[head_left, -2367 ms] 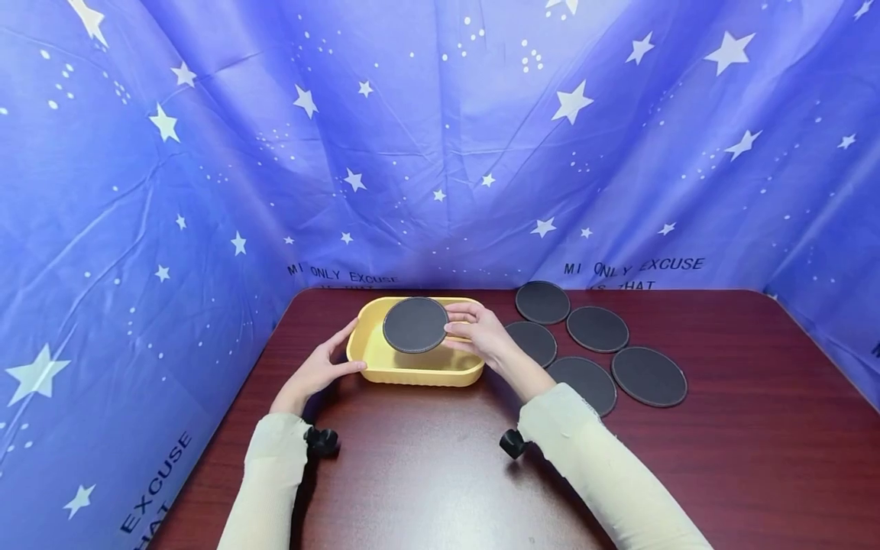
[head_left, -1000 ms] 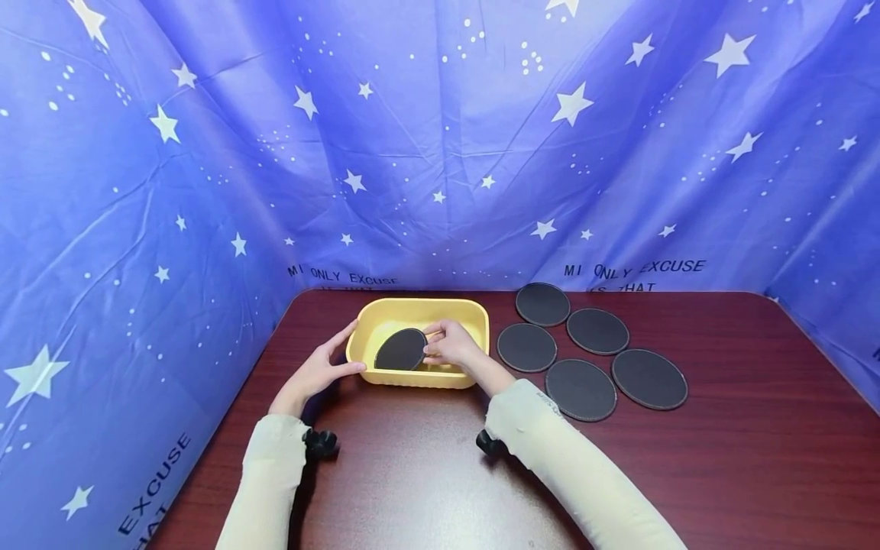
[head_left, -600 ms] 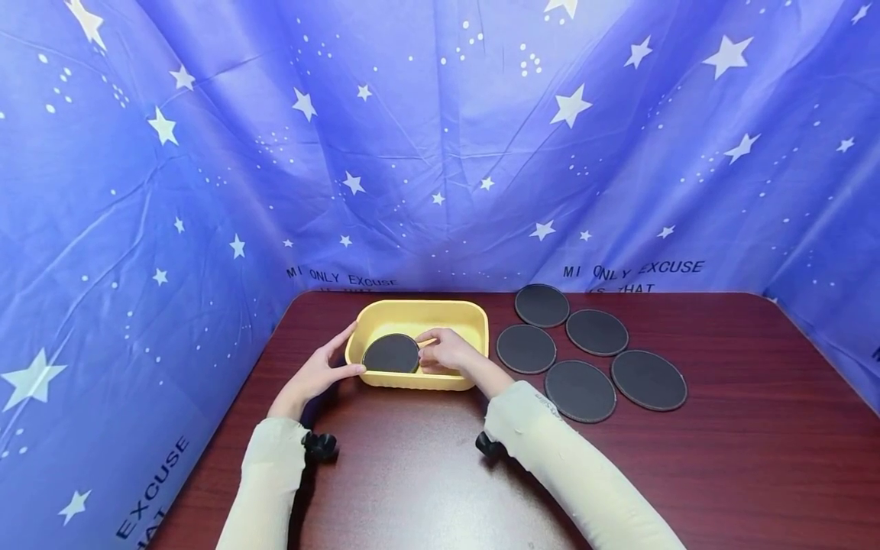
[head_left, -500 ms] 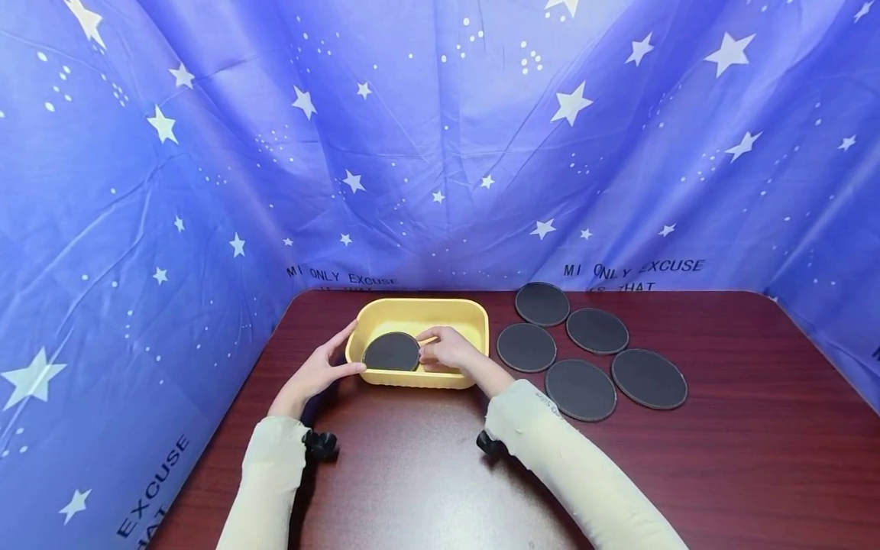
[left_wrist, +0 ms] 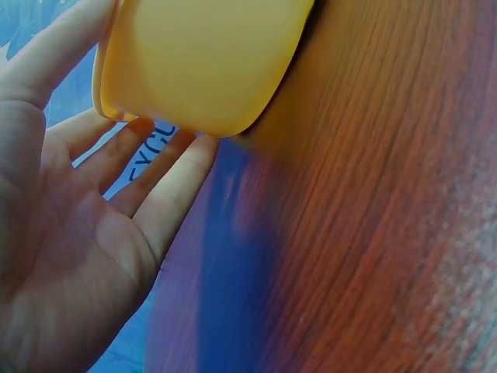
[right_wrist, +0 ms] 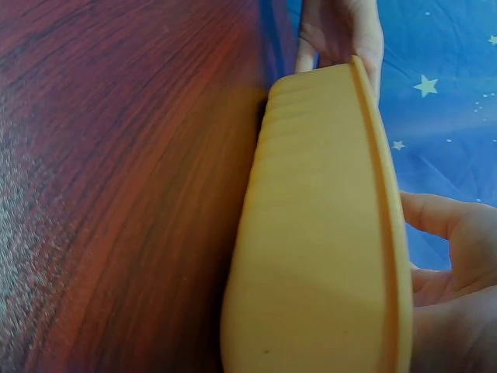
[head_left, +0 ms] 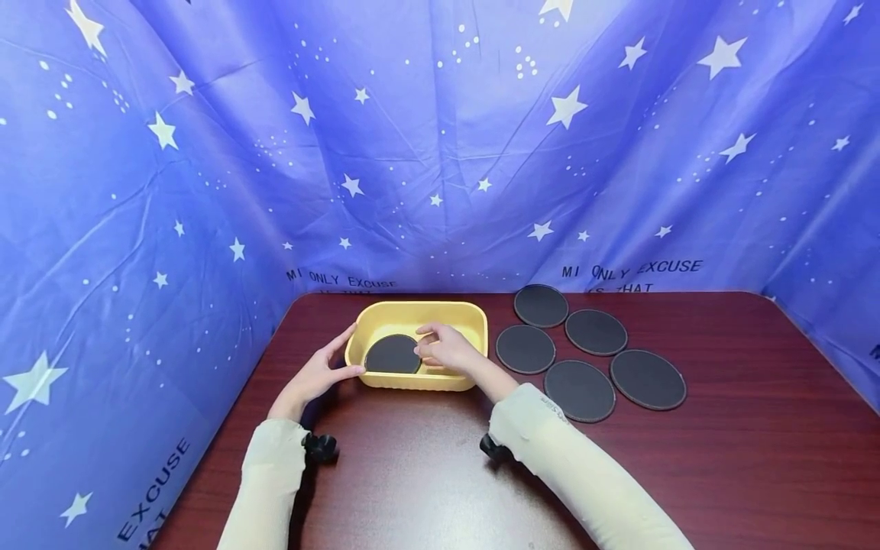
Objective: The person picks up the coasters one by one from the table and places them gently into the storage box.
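A round black coaster [head_left: 393,355] with a stitched edge lies low in the yellow rectangular tub [head_left: 419,380], toward its left front; the tub's front wall hides its lower edge. My right hand [head_left: 450,350] reaches into the tub, thumb tip overlapping the coaster's right edge in the head view, fingers loosely bent above it. In the right wrist view the tub's wall hides part of that hand [right_wrist: 458,256]. My left hand [head_left: 316,376] grips the tub's left end, thumb at the front corner and fingers spread along the end, as the left wrist view of the hand [left_wrist: 85,225] shows.
Several more black coasters lie flat on the dark red wooden table [head_left: 412,473] right of the tub, the nearest coaster [head_left: 525,349] close to its right end. A blue star-patterned curtain [head_left: 440,153] hangs behind the table and along the left.
My right hand has lowered the coaster from above the tub into it, moving it leftward, and its fingers have now lifted slightly off the edge. My left hand has stayed on the tub.
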Available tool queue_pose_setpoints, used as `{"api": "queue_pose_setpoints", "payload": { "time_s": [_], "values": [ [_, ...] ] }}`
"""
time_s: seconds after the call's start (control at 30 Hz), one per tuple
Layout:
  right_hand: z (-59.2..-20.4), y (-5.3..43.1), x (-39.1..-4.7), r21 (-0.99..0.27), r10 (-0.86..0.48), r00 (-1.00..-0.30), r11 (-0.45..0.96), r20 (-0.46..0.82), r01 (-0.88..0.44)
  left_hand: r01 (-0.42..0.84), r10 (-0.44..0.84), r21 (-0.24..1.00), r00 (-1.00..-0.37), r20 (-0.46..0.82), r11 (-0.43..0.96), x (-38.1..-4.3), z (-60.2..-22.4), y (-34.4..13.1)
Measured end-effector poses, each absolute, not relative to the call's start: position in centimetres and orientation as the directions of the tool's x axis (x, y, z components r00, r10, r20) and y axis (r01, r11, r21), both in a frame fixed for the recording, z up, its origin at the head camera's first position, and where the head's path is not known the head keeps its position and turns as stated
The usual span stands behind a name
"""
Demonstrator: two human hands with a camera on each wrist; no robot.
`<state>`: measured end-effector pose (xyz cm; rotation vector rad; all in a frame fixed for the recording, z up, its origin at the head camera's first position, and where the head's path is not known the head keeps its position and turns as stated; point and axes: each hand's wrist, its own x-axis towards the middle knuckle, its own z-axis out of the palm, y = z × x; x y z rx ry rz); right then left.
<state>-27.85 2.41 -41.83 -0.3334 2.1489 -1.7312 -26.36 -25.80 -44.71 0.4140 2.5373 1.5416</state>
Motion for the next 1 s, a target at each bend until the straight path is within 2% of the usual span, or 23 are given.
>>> {"api": "queue_pose_setpoints", "payload": {
  "time_s": [0.27,0.63,1.0],
  "values": [
    [-40.5,3.5,-27.3,-0.984,-0.412,-0.906,0.177,-0.1,0.028,0.157,0.296,0.875,-0.955,0.016,0.458,-26.4,-44.6,-25.8],
    [-39.2,5.8,-26.0,-0.993,-0.426,-0.905,0.1,0.007,-0.055,0.176,0.311,0.879,-0.95,0.034,0.444,-26.5,-44.5,-25.8],
    [-38.8,12.9,-24.5,-0.983,-0.373,-0.922,0.1,0.104,-0.151,0.181,0.317,0.875,-0.948,0.033,0.45,-26.4,-44.6,-25.9]
  ]
}}
